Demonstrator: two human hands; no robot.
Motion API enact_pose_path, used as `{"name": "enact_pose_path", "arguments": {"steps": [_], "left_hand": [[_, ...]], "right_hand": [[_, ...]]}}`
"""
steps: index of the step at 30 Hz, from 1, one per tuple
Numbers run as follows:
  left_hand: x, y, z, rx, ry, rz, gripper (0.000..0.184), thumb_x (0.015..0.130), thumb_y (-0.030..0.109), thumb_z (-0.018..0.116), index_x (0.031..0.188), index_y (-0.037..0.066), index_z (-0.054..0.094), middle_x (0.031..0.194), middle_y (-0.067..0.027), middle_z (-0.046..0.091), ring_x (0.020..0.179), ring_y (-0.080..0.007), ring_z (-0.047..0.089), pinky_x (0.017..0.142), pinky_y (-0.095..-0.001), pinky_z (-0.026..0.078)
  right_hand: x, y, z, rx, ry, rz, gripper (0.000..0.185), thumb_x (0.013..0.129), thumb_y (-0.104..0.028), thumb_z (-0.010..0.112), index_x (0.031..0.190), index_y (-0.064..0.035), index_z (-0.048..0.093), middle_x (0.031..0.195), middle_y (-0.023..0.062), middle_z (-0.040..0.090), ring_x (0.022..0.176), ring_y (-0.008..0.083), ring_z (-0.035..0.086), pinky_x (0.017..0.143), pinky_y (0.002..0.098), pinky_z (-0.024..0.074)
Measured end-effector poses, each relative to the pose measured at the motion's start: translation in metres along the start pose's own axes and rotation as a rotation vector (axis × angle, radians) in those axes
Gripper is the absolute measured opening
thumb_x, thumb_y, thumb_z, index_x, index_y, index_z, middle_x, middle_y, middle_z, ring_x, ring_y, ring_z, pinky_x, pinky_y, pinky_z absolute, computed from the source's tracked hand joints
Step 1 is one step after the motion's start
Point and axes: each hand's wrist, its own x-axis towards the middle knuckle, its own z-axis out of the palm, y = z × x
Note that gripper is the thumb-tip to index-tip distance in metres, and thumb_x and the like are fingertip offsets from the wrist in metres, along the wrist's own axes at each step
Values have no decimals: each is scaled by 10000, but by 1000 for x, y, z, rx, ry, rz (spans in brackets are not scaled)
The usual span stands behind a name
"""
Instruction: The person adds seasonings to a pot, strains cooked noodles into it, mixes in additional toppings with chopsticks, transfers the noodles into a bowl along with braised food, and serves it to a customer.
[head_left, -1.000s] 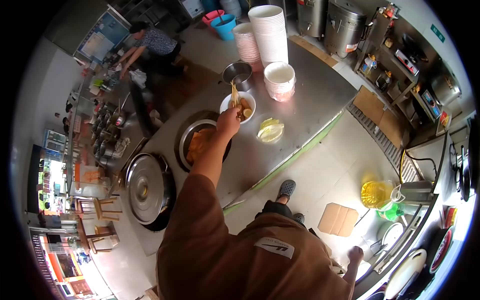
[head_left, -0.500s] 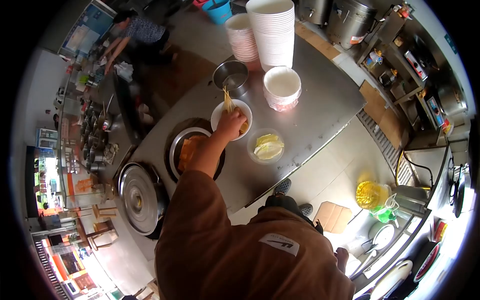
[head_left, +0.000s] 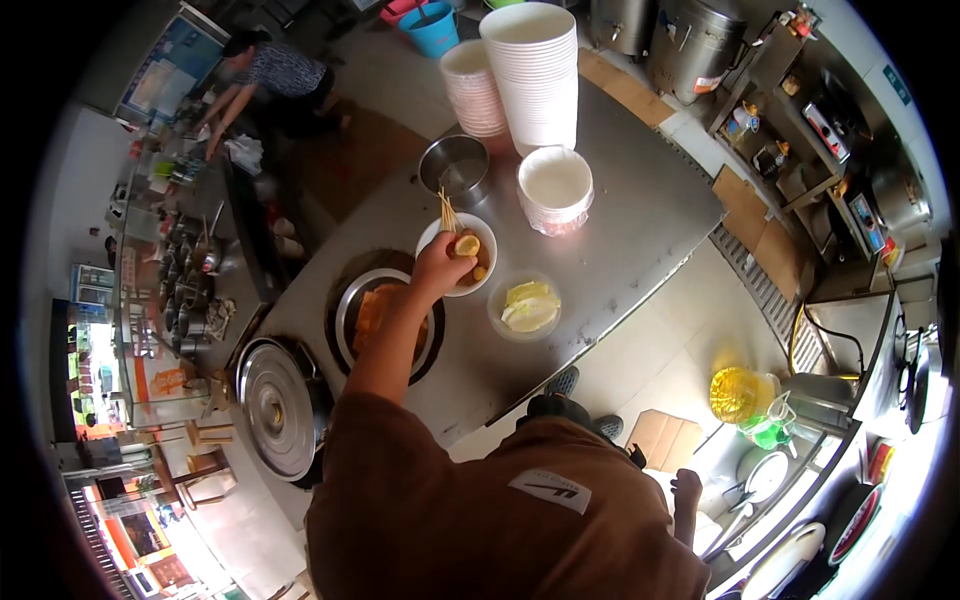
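Observation:
My left hand (head_left: 442, 268) is closed around thin wooden skewers (head_left: 447, 208) over a white bowl (head_left: 490, 240) on the steel table. A round yellowish food piece (head_left: 467, 245) shows by the fingers, and more brownish pieces lie in the bowl. Behind the bowl stands an empty-looking steel pot (head_left: 455, 165). Near my left forearm, a round metal pan (head_left: 350, 300) holds orange-brown food (head_left: 376, 312). A clear bowl of pale cabbage leaves (head_left: 530, 306) sits to the right. My right hand (head_left: 686, 487) hangs low at my side, fingers loosely apart, with nothing visible in it.
Tall stacks of white tubs (head_left: 530, 80) and shorter stacked bowls (head_left: 555, 185) stand toward the table's far end. A large lidded pot (head_left: 275, 410) is at left. Another person (head_left: 285, 75) leans over a counter. A yellow oil jug (head_left: 740, 395) stands at right.
My left hand has turned and shifted slightly left, and the yellowish food piece now shows beside it. My right hand has come further into view. The whole view has shifted slightly.

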Motion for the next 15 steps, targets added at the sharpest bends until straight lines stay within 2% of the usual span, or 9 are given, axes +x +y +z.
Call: {"name": "enact_pose_path", "arguments": {"steps": [1,3,4,8,11,12,13,15], "left_hand": [[-8,12,-1,-3,6,8,388,764,110,734,1116,33,590,1025,-73,660,941,-162,634,813,-289,498],[-31,51,-5,-525,-143,38,429,803,118,723,1180,15,544,1049,-56,632,957,-132,618,817,-278,500],[-39,68,-8,-565,-206,36,399,827,58,698,1183,3,527,1092,-34,602,982,-115,591,830,-259,490],[-73,137,-6,-657,-314,154,421,807,47,714,1184,16,531,1084,-35,598,990,-111,577,863,-256,472],[-105,204,-14,-740,-565,329,506,761,32,759,1203,9,513,1081,-40,584,1010,-123,562,894,-286,455],[-112,228,-19,-739,-711,483,500,753,51,774,1188,13,530,1065,-39,591,985,-127,569,879,-288,458],[-115,252,-21,-699,-793,681,490,677,50,805,1111,2,584,1041,-77,602,980,-179,592,849,-316,472],[-130,294,-30,-619,-952,892,484,677,125,839,1085,4,609,1017,-96,618,932,-235,611,825,-328,476]], "right_hand": [[0,-2,3,-11,-7,-8,246,918,-231,564,949,4,630,778,66,644,661,154,634,541,282,497],[3,-5,5,-23,-8,-12,241,916,-227,563,953,1,632,775,68,646,657,156,634,536,281,496],[4,-6,6,-13,1,-19,241,916,-227,563,953,1,632,775,68,646,657,156,634,536,281,496],[11,6,-2,-13,27,36,234,910,-219,563,947,-1,638,759,74,648,653,158,636,523,281,494],[13,29,-8,20,46,76,227,894,-206,568,924,6,643,747,80,648,638,166,644,511,287,503],[9,35,-10,24,50,96,225,889,-201,570,920,10,642,744,83,647,637,168,646,512,289,506],[7,41,-9,29,50,112,223,883,-195,571,916,13,642,741,85,646,636,171,648,514,291,509],[5,54,-11,-1,65,152,225,873,-183,566,925,20,648,730,96,650,639,189,668,506,299,518]]}}
